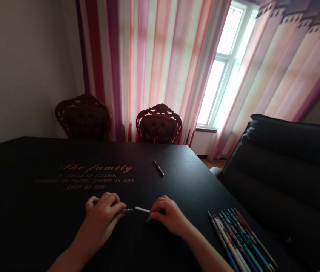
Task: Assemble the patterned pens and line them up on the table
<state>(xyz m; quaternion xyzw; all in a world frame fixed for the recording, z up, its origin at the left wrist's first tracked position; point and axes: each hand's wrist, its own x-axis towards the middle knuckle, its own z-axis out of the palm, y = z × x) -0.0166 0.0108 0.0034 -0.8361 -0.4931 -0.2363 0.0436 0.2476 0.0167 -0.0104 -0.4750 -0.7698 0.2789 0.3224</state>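
My left hand is closed, thumb and fingers pinching a short, dark patterned pen piece whose end points right. Facing it across a small gap is a thin white rod, like a pen's inner tube, gripped by my right hand. A dark slim piece shows just below that rod at the right fingertips; whether it is part of the same pen I cannot tell. Both hands are low over the black table. Beyond them a patterned pen lies alone on the tabletop.
Several pens lie side by side at the table's right, near my right forearm. A black leather chair stands along the right edge. Two carved wooden chairs are at the far side, before striped curtains and a window.
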